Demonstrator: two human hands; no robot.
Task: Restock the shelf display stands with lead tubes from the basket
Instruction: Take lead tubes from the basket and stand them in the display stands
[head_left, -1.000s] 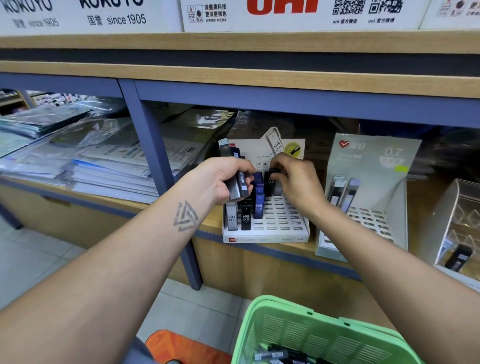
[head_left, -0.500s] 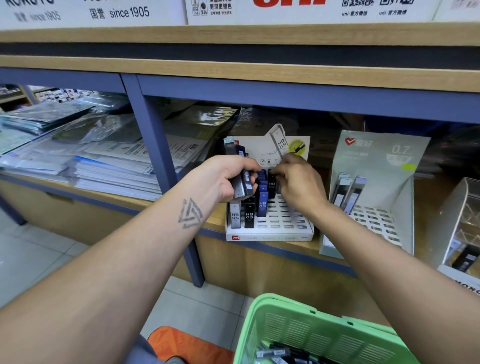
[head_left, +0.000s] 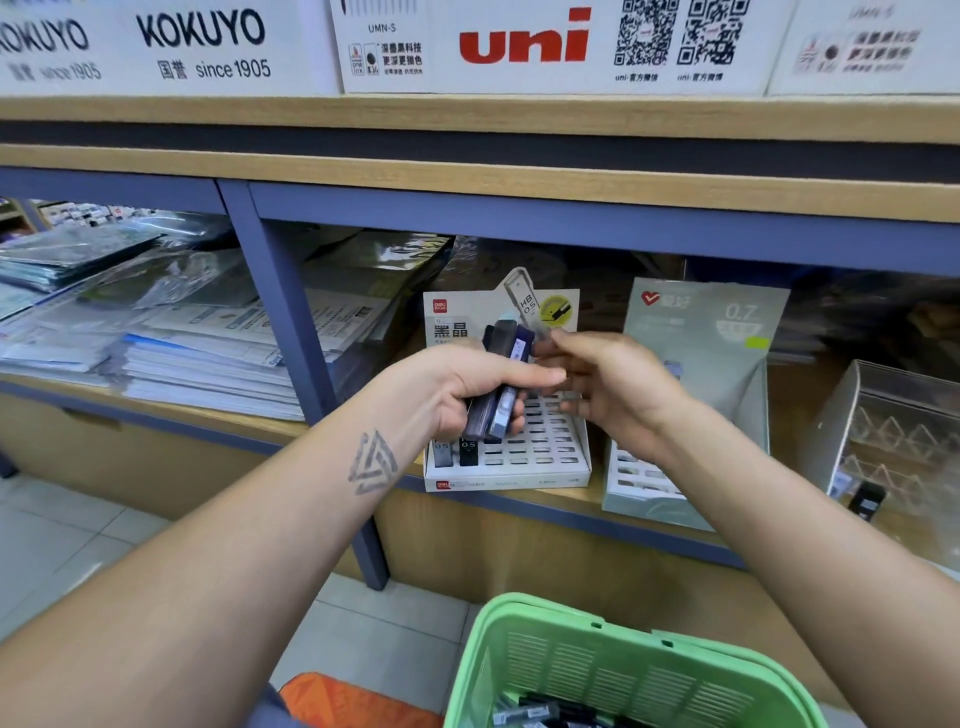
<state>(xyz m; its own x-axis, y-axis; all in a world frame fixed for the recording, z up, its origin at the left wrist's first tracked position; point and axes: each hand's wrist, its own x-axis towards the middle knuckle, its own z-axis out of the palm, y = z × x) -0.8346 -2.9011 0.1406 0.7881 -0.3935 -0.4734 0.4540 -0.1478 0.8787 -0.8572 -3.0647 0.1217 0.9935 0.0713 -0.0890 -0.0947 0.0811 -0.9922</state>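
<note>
Green plastic basket sat nearest, lead tubes in its bottom. Above the white display stand at the shelf's front edge, the left hand gripped a bundle of lead tubes; the right hand pinched the bundle's top.

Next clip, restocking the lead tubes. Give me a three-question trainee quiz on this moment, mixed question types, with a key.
1. True or false: the left hand grips a bundle of lead tubes above the white display stand.
2. Which stand is printed 0.7? A) the white display stand B) the grey-green stand C) the clear acrylic stand
3. Fill in: the green basket sits ____ the shelf edge in the picture.

Key
1. True.
2. B.
3. Below; dark tubes show inside it. The right hand reaches toward the bundle's top; whether it has hold of a tube cannot be told.
</note>
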